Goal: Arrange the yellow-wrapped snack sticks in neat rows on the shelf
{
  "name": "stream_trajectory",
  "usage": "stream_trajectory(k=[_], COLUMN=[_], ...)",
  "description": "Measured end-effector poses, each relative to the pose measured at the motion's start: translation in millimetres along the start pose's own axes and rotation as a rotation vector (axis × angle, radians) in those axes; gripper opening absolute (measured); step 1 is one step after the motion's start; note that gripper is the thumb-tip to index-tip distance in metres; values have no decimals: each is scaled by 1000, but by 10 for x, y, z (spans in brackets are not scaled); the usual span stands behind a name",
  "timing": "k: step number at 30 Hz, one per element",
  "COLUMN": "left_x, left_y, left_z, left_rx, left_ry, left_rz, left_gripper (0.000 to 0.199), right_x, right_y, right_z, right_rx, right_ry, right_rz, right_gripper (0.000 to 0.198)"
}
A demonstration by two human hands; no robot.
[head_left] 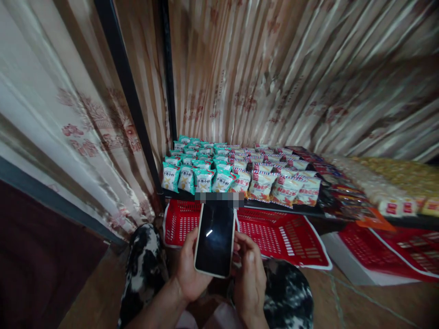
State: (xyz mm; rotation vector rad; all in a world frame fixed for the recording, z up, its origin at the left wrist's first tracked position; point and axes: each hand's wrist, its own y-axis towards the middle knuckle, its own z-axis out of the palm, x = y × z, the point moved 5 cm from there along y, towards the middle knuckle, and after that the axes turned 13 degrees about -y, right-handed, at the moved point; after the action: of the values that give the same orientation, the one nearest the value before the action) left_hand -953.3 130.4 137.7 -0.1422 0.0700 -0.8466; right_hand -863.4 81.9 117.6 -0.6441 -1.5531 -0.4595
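Observation:
A smartphone [214, 244] with a dark screen and a pale case is held upright over my lap, with a bright reflection on its glass. My left hand [192, 269] grips it along its left side and lower corner. On the other side, my right hand [249, 269] is curled by the phone's right edge, its fingertips at or behind the case. Part of those fingers is hidden. Beyond the phone, teal and white snack bags [205, 180] stand in rows on a low dark shelf [274, 209]. White and orange snack bags [262, 185] stand beside them.
Under the shelf are a red basket [267, 233] and, to the right, another red basket [404, 249] near a white box [356, 260]. Dark packets [346, 196] and pale packs [391, 205] fill the shelf's right part. Patterned curtains [240, 68] hang behind black posts [130, 87].

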Motion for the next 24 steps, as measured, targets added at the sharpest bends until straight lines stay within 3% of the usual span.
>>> stream_trajectory(k=[7,13,19,24], left_x=[73,103,48,7], left_y=[169,241,148,20], left_z=[43,-13,44,56], left_rx=[13,-10,7,-8], left_ry=[28,40,50,1], left_rz=[-66,-89,-72,-45], left_gripper=[52,49,51,43], right_x=[6,70,51,133], right_y=[97,114,83,-6], right_z=[-141,-167,-103,-31], right_rx=[-118,-138,-113,-64], right_ry=[-41,-35,-46,-16], right_rz=[-97,-54,-67,-85], right_gripper=[50,58,54,50])
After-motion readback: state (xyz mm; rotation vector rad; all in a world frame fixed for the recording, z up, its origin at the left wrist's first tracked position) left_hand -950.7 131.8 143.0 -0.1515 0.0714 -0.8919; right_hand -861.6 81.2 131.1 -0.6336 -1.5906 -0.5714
